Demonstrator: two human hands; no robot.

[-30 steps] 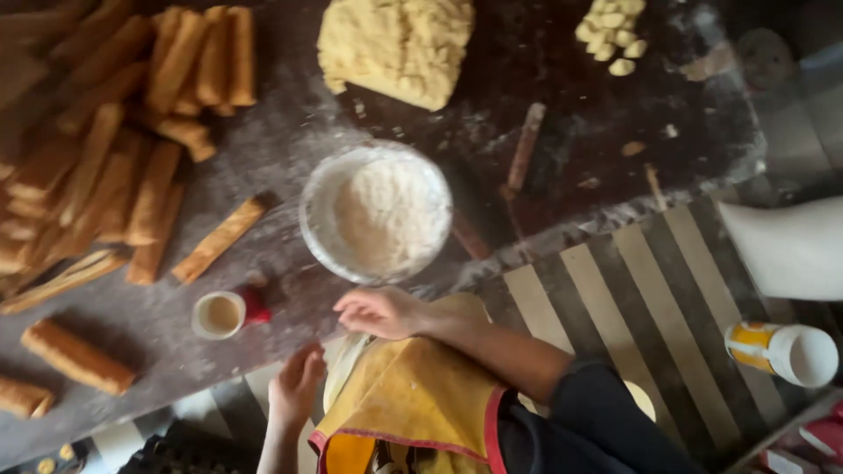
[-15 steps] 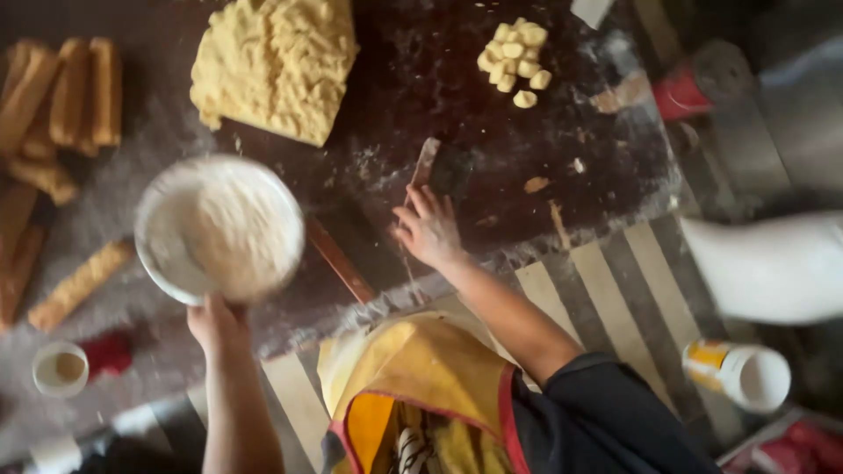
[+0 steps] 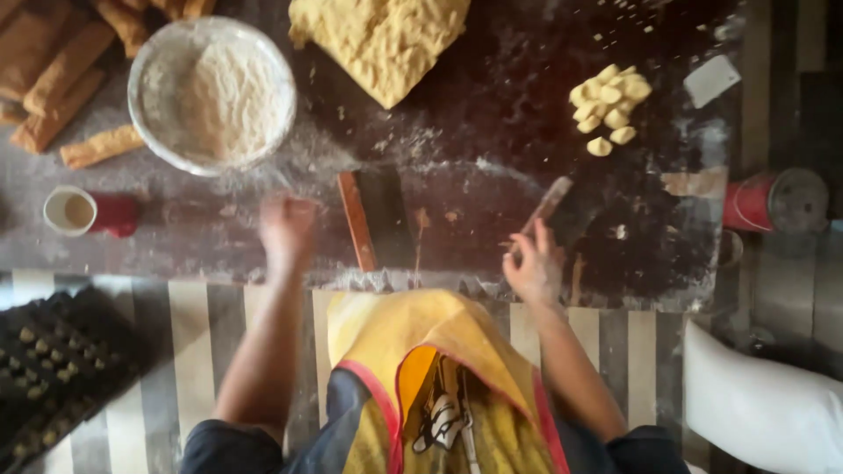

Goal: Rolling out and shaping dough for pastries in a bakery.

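Head view: right hand (image 3: 534, 263) pinches a scraper handle (image 3: 546, 204), left hand (image 3: 287, 230) blurred — grip unclear — with cut dough pieces (image 3: 608, 104) beyond the right fingers and dough slab (image 3: 379, 37) mostly uncut.

Between the left hand (image 3: 287, 230) and the right hand (image 3: 533, 266) the floured dark board (image 3: 492, 132) lies mostly bare, broken only by a flat wooden stick (image 3: 356, 221) just beside the left hand. Farther out, the flour bowl (image 3: 212, 95), the dough slab (image 3: 382, 39) and the heap of small dough pieces (image 3: 608, 107) block the way. Open board shows between slab and heap.
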